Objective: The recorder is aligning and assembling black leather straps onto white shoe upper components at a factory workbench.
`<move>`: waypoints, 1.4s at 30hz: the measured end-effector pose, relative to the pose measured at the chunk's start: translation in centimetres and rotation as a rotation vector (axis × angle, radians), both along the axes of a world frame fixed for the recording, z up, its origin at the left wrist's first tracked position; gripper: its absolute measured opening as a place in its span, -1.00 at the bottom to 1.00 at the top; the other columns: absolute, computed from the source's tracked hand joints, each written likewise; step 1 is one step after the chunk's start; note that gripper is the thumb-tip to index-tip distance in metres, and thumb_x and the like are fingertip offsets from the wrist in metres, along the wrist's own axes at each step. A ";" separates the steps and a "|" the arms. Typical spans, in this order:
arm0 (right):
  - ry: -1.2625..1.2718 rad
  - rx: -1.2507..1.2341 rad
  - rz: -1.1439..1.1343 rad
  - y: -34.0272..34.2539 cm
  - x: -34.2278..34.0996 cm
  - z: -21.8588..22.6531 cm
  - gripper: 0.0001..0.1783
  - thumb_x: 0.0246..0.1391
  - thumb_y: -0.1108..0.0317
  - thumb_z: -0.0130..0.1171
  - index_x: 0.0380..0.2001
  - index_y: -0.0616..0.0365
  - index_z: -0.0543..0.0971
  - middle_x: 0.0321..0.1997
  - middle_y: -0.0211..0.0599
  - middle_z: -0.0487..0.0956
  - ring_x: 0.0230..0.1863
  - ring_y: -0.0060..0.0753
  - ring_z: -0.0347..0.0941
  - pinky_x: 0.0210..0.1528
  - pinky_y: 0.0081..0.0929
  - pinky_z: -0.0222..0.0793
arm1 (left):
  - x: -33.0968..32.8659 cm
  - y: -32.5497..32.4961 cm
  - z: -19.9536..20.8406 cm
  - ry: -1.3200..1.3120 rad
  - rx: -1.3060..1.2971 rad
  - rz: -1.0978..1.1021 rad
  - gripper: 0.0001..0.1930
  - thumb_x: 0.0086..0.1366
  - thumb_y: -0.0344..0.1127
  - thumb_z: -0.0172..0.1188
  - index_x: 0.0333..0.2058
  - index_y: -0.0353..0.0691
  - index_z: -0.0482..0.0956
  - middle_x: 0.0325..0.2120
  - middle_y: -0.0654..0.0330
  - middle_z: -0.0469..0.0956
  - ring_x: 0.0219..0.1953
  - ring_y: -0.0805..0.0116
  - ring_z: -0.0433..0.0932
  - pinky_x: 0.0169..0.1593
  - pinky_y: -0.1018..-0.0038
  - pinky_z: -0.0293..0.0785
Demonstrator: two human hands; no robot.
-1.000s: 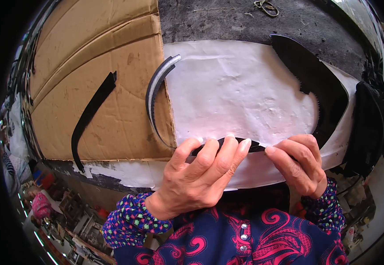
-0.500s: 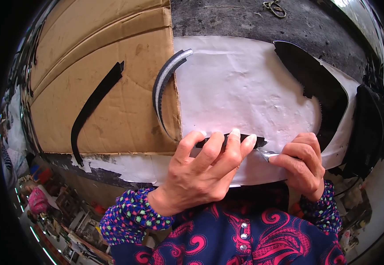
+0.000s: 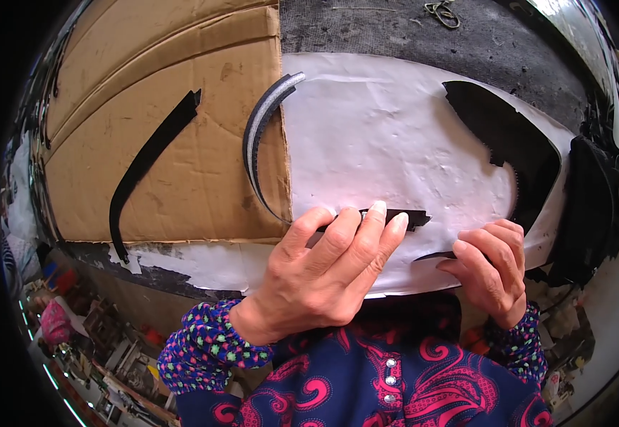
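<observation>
My left hand (image 3: 323,274) bends its fingers over a black strip (image 3: 415,218) on the white sheet, pressing it down; the strip's frayed right end sticks out past the fingertips. A curved black strip with a pale grey stripe (image 3: 250,142) arcs from the sheet over the cardboard and runs down toward this hand. Whether both are one piece is hidden by the fingers. My right hand (image 3: 491,267) is closed, thumb against curled fingers, at the end of a thin dark sliver (image 3: 434,255). Right of it lies a wide, curved black piece with a toothed edge (image 3: 533,160).
Brown cardboard (image 3: 160,206) covers the left of the work surface, with another curved black strip (image 3: 142,167) on it. The white sheet (image 3: 387,135) lies beside it. A black bundle (image 3: 587,206) sits at the right edge. A looped cord (image 3: 443,14) rests on the dark far surface.
My right hand has moved slightly right and down, away from the strip's end. The shiny bit at its fingertips no longer shows; a dark sliver shows there now. My left hand stays nearly in place.
</observation>
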State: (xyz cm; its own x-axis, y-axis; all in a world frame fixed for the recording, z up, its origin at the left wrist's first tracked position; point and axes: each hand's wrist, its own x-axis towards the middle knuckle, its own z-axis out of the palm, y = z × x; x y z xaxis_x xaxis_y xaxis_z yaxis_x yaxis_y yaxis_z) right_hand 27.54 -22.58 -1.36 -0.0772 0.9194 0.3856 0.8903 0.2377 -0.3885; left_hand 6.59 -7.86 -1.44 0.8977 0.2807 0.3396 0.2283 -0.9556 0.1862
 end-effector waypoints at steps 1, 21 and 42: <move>-0.001 0.001 0.001 -0.1 -0.1 0.0 -0.58 -0.21 0.38 0.45 -0.20 0.24 0.62 -0.26 -0.22 0.59 -0.29 -0.25 0.47 -0.26 -0.28 0.43 | 0.0 0.1 -0.1 -0.001 0.001 0.001 -0.64 0.12 -0.34 0.22 -0.06 -0.12 0.70 -0.11 0.25 0.60 -0.17 0.35 0.49 -0.09 0.38 0.42; 0.065 -0.071 0.046 2.5 -0.4 1.0 -0.56 -0.25 0.50 0.43 -0.17 0.31 0.65 -0.21 -0.15 0.56 -0.24 -0.20 0.49 -0.28 -0.32 0.47 | 0.0 0.5 -0.5 -0.105 -0.114 0.001 -0.65 0.04 -0.36 0.30 -0.13 -0.18 0.71 -0.16 0.27 0.61 -0.18 0.37 0.47 -0.11 0.41 0.41; 0.054 -0.030 0.039 2.6 -0.4 0.2 -0.57 -0.28 0.52 0.42 -0.20 0.35 0.65 -0.24 -0.14 0.56 -0.28 -0.21 0.47 -0.33 -0.32 0.46 | 0.1 0.4 -0.4 -0.103 -0.063 0.025 -0.68 0.05 -0.32 0.27 -0.17 -0.14 0.73 -0.19 0.27 0.64 -0.17 0.37 0.50 -0.08 0.41 0.41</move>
State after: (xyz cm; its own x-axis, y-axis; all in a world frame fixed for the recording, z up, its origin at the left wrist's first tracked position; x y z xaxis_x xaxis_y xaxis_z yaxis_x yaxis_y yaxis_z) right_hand 27.10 -20.02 -1.16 -0.0931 0.9274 0.3622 0.8583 0.2591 -0.4429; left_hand 6.66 -7.45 -1.85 0.8516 0.3262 0.4102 0.2286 -0.9355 0.2694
